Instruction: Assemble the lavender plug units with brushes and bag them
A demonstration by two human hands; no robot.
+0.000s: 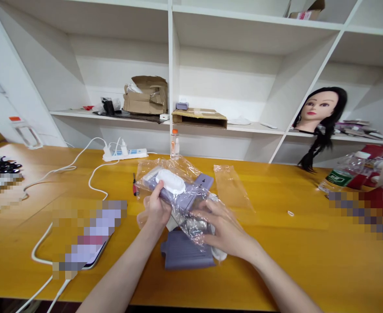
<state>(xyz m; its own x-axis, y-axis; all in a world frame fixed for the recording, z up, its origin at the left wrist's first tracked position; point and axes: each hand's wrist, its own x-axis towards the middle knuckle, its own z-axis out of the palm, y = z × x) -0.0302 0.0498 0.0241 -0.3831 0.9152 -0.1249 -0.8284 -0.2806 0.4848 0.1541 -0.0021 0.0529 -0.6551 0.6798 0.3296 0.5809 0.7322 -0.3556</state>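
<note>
So the left hand (155, 208) is wrapped around a purple gadget (191, 195) with a white oval top, gripping it through a plastic bag (165, 171). The right hand (226, 228) has its fingers curled over the crinkly bag, just right of the gadget. Right below the hands there's a purple block (188, 251) on the desk (292, 261). A small screwdriver (134, 184) lies just left of the left hand, and a loose clear sleeve (232, 187) sits beyond the right hand.
</note>
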